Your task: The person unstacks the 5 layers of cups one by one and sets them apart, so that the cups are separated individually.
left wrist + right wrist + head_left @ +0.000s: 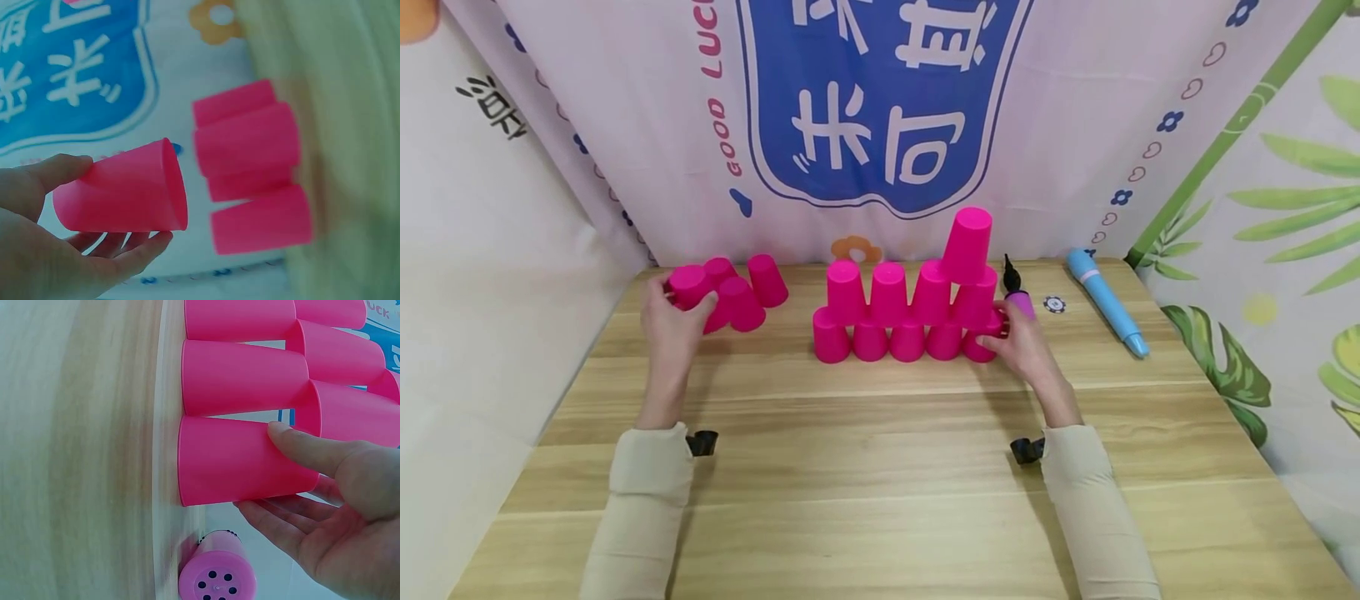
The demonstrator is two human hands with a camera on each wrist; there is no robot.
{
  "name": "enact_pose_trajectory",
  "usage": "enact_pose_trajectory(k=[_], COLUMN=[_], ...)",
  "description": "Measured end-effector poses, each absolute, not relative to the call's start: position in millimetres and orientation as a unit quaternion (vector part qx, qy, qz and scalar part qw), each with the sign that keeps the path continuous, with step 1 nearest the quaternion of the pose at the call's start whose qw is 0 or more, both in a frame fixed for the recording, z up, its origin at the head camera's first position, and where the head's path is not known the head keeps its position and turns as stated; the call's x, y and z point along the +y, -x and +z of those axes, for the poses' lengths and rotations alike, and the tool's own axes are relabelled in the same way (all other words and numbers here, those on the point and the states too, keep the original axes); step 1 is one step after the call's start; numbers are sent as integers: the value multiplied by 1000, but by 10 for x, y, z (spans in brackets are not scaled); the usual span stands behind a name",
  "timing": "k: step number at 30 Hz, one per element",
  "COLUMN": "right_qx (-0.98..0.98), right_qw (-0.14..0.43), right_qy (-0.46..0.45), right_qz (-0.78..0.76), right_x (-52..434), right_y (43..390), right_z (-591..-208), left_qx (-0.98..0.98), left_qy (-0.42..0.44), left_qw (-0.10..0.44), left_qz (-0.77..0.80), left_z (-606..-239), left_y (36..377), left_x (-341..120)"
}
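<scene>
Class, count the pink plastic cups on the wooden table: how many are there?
14: five in the pyramid's bottom row, four above, one on top, four grouped left, one of these in the left hand. Others may be nested.

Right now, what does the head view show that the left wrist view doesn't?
Only head: the cup pyramid, the right hand on its bottom-right cup, a blue pen-like tool, the wooden table. Only left wrist: the held cup lies sideways, thumb above, fingers beneath. Both: the left hand holding that cup, loose cups beside it.
</scene>
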State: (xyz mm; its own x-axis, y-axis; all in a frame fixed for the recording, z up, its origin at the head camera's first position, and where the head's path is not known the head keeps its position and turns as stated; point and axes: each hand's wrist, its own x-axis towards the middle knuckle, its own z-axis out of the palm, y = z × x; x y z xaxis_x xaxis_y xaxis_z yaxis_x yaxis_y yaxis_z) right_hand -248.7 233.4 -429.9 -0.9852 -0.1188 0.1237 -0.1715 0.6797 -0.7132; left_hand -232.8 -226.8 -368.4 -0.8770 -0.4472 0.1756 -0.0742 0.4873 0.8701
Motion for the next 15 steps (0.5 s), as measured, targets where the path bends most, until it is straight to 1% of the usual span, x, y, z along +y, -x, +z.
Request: enact_pose_trajectory(k=[9,15], right_qx=[-915,-916], right_qw=[40,35], right_qy=[-81,-75], right_qz=[393,393], right_x=[2346,2341], right_y=[2496,2493], right_z=[-4301,-4307], left_qx=[-866,-875], left_qy=[-163,-162], left_qw=[169,160], left_qz=[-442,-427], left_z=[-4060,-4168], left_y=[2449,2523], left_x=[-2466,-2535])
